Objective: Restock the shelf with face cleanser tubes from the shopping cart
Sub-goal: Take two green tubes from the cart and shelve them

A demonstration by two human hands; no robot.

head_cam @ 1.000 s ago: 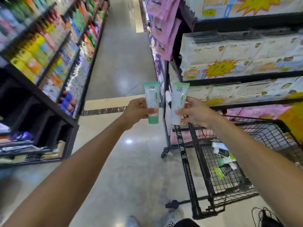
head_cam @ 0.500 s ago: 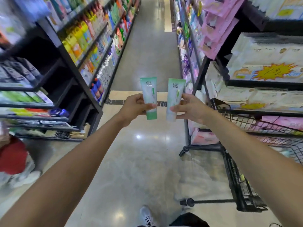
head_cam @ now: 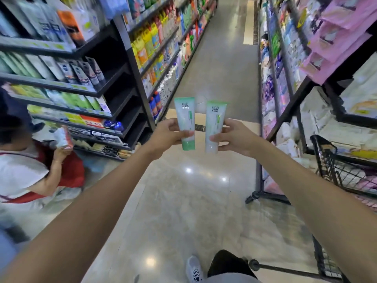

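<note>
My left hand (head_cam: 166, 136) grips a pale green cleanser tube (head_cam: 185, 119) upright, its green cap pointing down. My right hand (head_cam: 236, 137) holds a second tube (head_cam: 214, 123) of the same kind beside it, a small gap between the two. Both are raised over the aisle floor in front of me. The black wire shopping cart (head_cam: 326, 156) stands at the right edge, mostly cut off. The dark shelf unit (head_cam: 114, 78) with rows of tubes and boxes stands at the left.
A person in a white top and red apron (head_cam: 30, 172) crouches at the lower left shelf, holding a small pack. Shelves of bottles line the aisle's left side; pink and white packs fill the right racks (head_cam: 334, 41). My shoe (head_cam: 193, 268) shows below.
The view has swung left: the cart has slid to the right edge and the left shelf and crouching person have come into view. Both hands still hold their tubes out front.
</note>
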